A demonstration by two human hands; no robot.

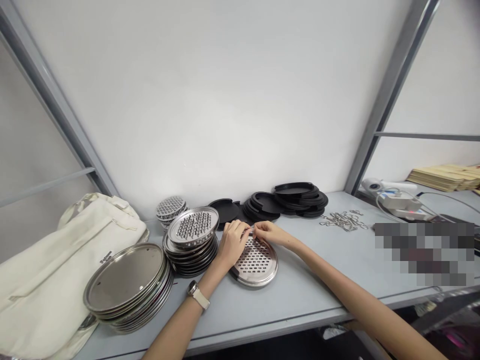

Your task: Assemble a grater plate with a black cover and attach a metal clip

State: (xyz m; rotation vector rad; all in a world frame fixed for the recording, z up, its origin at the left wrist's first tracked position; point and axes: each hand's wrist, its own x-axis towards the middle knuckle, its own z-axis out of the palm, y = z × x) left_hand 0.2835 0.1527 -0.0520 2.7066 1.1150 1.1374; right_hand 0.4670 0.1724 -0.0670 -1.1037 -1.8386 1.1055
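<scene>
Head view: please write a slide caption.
Left hand and right hand close together at the far end of a perforated metal plate.

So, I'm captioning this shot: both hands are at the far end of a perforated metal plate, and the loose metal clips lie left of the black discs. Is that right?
Not quite: the head view shows the loose metal clips to the right of the black discs. The left hand and right hand are indeed at the far end of the perforated metal plate.
</scene>
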